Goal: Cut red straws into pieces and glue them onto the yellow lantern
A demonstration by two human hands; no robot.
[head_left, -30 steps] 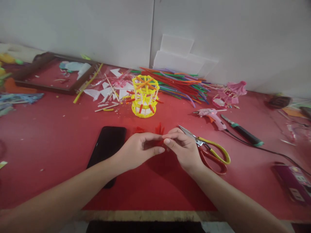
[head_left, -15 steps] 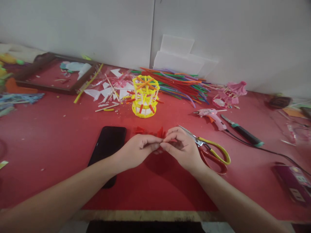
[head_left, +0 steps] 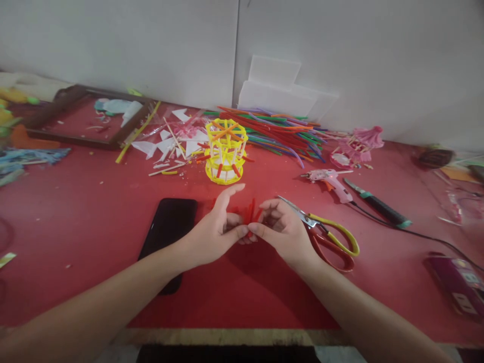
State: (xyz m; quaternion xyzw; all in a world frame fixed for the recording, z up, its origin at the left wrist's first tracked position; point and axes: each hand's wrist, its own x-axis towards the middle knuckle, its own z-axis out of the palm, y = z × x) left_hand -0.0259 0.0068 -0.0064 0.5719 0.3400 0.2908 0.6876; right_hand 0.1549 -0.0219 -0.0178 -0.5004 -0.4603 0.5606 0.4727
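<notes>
Several short red pipe cleaner pieces (head_left: 250, 214) are bunched between my hands, above the middle of the red table. The thumb and curled fingers of my left hand (head_left: 217, 227) pinch them from the left, its index finger lifted away. From the other side my right hand (head_left: 285, 229) pinches them low down, thumb against fingers. Their lower ends are partly hidden by my thumbs. Behind my hands stands a yellow carousel-like frame (head_left: 227, 151) of pipe cleaners and sticks. Scissors (head_left: 321, 227) with yellow and red handles lie beside my right hand; a black phone (head_left: 170, 227) is by my left.
A pink glue gun (head_left: 330, 182) and a green-handled cutter (head_left: 381, 206) lie to the right, a cord trailing past them. Colourful pipe cleaners (head_left: 272, 131) are heaped at the back. Near the left stands a dark wooden frame (head_left: 75, 137); a purple power strip (head_left: 454, 282) sits far right.
My left index finger has risen away from the pinch, uncovering more of the red pieces. Both hands stay in about the same place.
</notes>
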